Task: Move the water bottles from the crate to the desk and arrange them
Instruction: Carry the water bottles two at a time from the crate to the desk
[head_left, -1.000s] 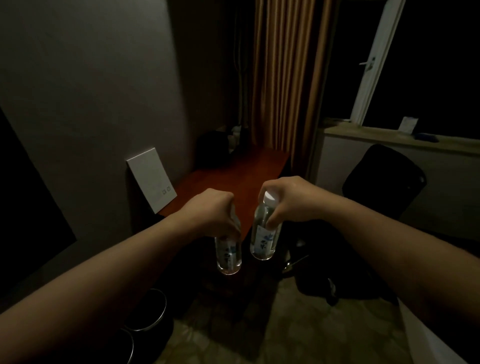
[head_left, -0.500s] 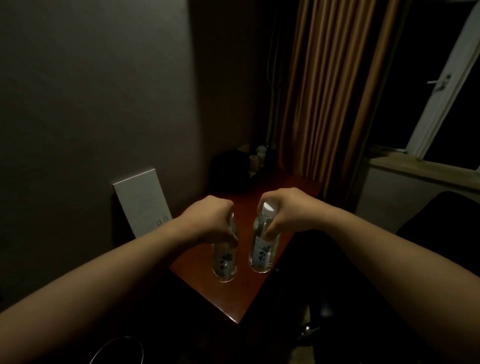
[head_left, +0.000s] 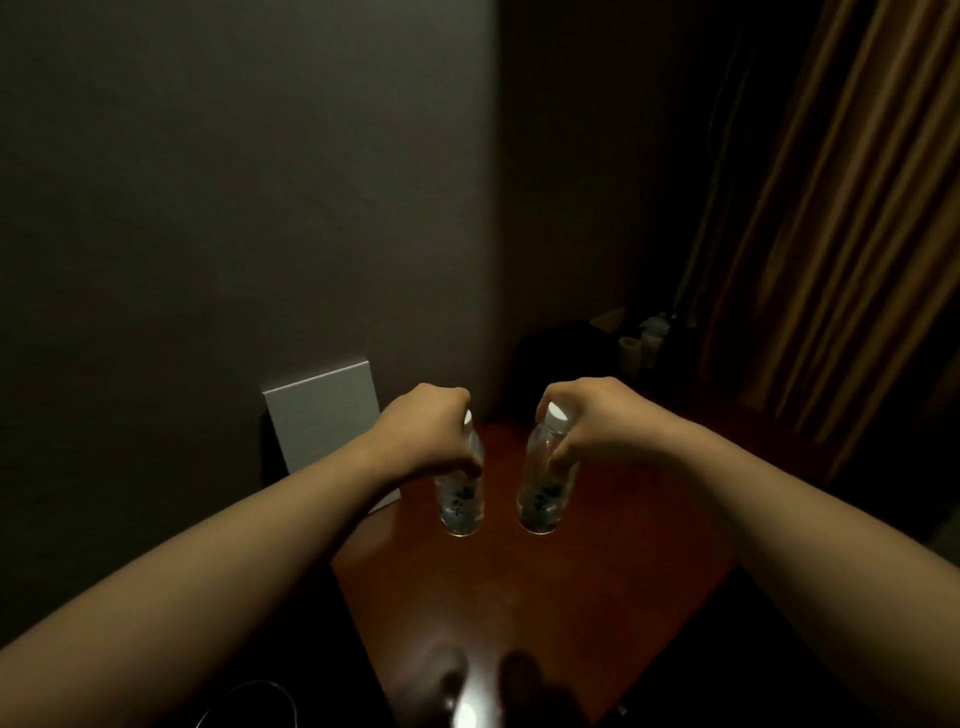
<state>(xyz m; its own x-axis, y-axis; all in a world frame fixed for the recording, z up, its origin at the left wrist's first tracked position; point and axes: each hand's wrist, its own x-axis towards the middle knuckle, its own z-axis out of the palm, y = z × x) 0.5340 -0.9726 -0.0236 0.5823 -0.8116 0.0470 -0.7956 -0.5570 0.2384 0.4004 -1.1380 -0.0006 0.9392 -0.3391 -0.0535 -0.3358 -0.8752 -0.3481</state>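
carrying is the step in hand: the left hand (head_left: 423, 434) is wrapped around the neck and shoulder of one water bottle (head_left: 460, 501), and the right hand (head_left: 592, 423) is closed the same way on a second water bottle (head_left: 543, 493), fingers curled tight, white caps poking out above them. both bottles hang upright, near each other but apart, over the reddish desk (head_left: 571, 597) and clear of its top. next, i judge, comes lowering them until the bases meet the wood, then loosening both grips and setting them in a tidy row. a white board (head_left: 322, 415) leans on the wall just left of the desk. the room is very dim: the crate is out of view, the dark shapes at the desk's far corner cannot be named, the labels are unreadable, and shadows blot the near edge.
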